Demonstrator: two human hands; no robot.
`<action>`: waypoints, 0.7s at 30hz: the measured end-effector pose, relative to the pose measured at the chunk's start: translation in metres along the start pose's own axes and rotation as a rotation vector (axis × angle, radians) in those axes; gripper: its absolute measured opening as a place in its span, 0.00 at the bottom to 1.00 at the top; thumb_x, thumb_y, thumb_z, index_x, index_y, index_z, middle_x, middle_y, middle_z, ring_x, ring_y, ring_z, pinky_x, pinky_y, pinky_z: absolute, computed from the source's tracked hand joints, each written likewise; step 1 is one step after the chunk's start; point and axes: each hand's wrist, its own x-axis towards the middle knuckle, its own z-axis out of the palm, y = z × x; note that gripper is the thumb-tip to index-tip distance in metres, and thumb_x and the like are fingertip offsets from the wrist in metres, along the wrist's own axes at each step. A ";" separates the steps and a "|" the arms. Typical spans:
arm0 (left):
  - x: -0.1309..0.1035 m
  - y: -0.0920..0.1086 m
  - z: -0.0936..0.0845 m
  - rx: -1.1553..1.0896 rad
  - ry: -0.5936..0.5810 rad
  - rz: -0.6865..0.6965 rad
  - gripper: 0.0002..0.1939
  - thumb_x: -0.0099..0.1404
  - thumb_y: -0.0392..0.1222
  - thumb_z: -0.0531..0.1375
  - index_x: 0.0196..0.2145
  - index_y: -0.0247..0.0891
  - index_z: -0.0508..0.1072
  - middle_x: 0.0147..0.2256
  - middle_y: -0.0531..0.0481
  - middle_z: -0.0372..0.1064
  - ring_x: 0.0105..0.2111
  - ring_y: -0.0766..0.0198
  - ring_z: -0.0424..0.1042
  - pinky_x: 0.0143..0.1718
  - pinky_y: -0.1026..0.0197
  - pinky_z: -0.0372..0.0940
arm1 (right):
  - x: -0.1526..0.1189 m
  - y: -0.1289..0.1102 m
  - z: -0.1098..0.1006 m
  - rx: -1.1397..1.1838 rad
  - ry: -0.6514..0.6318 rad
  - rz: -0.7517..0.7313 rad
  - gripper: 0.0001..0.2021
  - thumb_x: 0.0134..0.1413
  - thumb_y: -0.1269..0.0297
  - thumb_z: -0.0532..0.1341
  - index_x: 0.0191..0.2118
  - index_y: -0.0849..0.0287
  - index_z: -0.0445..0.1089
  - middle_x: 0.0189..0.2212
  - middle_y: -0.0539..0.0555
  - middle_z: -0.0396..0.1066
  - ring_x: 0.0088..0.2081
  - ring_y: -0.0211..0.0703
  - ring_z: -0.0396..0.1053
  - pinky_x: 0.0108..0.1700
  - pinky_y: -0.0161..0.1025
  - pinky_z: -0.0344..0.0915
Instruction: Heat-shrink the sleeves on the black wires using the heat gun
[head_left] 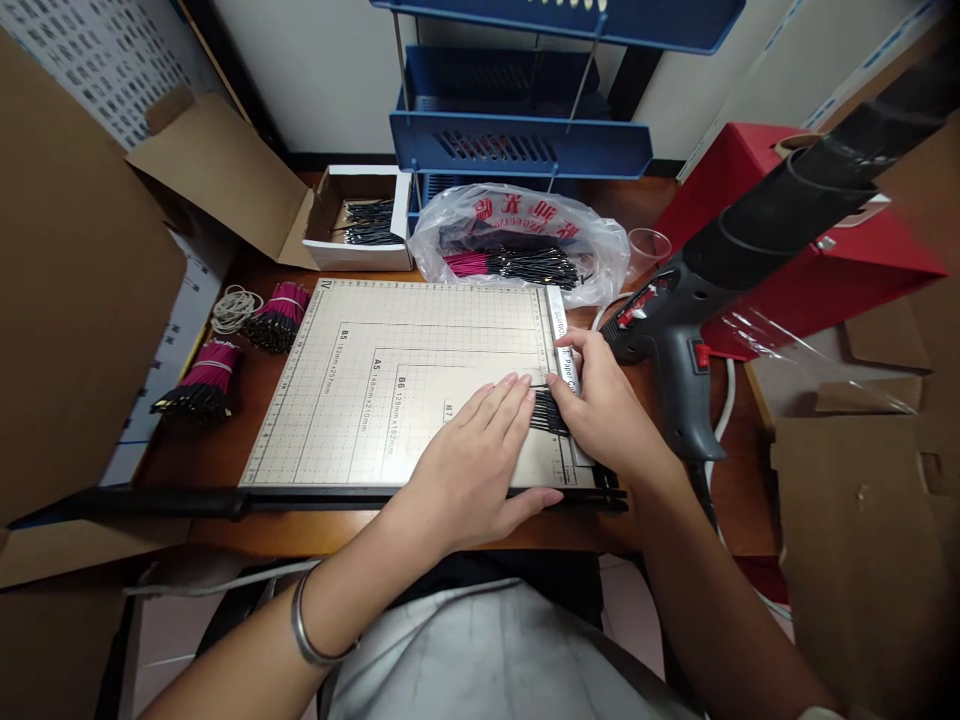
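A paper cutter board [330, 400] with a printed grid lies on the table. Near its right edge is a row of thin black pieces [547, 412], side by side. My left hand [480, 455] lies flat, fingers stretched out, over the left part of the row; what is under it is hidden. At the right end of the row, my right hand [600, 405] touches the pieces and the board's white edge strip, its thumb and forefinger apart. The cutter's black handle [165, 503] points left along the front edge.
Pink-and-black bundles [206, 385] lie left of the board. Behind it stand a white box [360, 256], a plastic bag of pieces [442, 225] and a blue rack [525, 142]. On the right are a heat gun [686, 375], a red metal box [840, 270] and cardboard [862, 520].
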 end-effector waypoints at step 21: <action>-0.001 0.001 0.001 -0.017 0.022 -0.011 0.49 0.71 0.69 0.50 0.69 0.20 0.53 0.72 0.29 0.45 0.73 0.45 0.43 0.73 0.45 0.44 | -0.015 0.005 0.001 0.024 -0.148 0.025 0.21 0.67 0.58 0.50 0.62 0.57 0.57 0.74 0.64 0.43 0.75 0.51 0.42 0.74 0.59 0.44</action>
